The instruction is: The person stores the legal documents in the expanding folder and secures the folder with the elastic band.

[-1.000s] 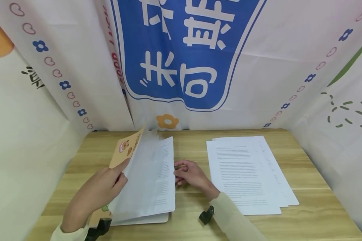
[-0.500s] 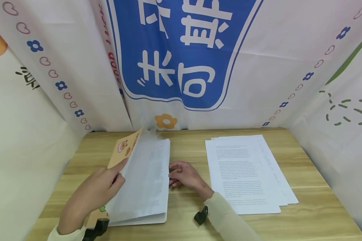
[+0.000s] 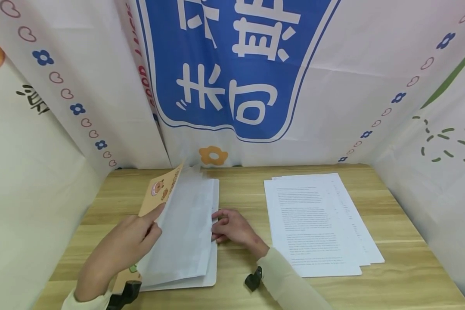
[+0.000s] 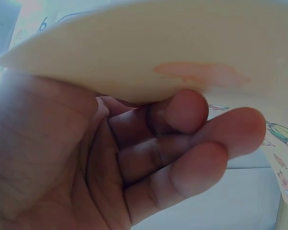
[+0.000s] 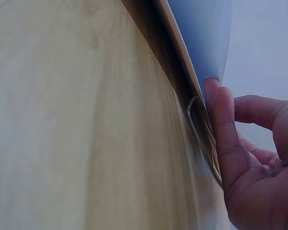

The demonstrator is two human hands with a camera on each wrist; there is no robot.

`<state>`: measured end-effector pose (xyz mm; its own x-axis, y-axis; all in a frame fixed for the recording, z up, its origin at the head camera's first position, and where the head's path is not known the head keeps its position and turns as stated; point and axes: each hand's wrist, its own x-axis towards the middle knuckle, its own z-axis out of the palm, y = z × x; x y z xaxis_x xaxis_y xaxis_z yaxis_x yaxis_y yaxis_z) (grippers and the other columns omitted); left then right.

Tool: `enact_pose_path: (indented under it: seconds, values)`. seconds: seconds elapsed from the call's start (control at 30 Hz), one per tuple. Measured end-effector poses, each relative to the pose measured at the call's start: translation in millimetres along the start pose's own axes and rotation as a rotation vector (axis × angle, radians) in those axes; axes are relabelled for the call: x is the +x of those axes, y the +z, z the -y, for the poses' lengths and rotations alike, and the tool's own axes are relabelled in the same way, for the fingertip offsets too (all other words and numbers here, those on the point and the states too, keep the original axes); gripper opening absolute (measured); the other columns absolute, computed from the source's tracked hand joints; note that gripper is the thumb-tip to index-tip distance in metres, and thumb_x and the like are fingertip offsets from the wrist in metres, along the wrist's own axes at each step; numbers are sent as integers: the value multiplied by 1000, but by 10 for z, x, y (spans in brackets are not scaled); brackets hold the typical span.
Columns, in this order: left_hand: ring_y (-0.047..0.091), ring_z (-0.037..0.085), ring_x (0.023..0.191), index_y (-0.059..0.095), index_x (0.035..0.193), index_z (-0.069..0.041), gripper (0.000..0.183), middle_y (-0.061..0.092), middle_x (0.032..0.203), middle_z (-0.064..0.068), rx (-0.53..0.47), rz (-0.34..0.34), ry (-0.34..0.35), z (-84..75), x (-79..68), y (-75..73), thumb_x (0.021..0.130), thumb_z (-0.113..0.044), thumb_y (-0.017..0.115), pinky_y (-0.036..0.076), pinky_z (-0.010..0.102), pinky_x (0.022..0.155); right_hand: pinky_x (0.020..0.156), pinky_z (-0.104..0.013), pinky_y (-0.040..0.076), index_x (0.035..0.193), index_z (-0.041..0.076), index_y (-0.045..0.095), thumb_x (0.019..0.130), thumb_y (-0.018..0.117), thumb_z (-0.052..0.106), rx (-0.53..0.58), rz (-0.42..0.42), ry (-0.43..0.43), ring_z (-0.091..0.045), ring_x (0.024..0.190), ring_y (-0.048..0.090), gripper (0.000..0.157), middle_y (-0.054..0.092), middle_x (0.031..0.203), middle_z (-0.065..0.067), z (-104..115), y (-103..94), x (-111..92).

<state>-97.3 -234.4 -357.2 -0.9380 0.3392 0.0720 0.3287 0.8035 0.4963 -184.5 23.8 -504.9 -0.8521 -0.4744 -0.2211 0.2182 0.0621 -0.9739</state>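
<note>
Head view: an illustrated document folder (image 3: 207, 279) lies on the left of the worktop (image 3: 245, 181); printed sheets (image 3: 306, 219) lie stacked apart to its right. The left hand (image 3: 134, 239) pinches the tilted orange cover (image 3: 155, 200), apparently keeping the translucent sleeve (image 3: 178, 234) accessible. The right hand (image 3: 232, 228), fingers loosely extended, touches the sleeve's right side, seemingly steadying paper there.

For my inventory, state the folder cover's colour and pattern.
The cover is light orange with cartoon drawings, clearest in head view.
</note>
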Motion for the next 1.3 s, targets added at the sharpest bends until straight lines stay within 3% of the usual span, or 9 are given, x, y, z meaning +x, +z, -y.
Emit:
enact_pose_path:
  seconds: [0.6,1.13,1.3]
  values:
    - [24,-2,42,52,144,10,48,28,52,-19,8,-11,23,-38,51,-6,98,-2,50,25,21,40,57,-34,59,120,-3,64,94,64,-9,-114,-17,-24,-22,64,70,27,71,82,-13,6,70,12]
    - [25,-1,43,50,144,13,48,29,53,-18,12,-3,19,-11,44,0,98,-1,51,27,21,41,49,-24,48,119,2,69,96,69,5,-271,-25,-26,-18,65,69,24,73,80,-5,36,-60,-82]
    - [25,-1,44,50,144,12,48,29,53,-18,14,-11,21,-2,39,7,98,-1,51,27,21,41,58,-28,52,121,3,70,97,69,11,-340,-39,-61,-22,72,71,26,74,86,-5,94,-168,-185]
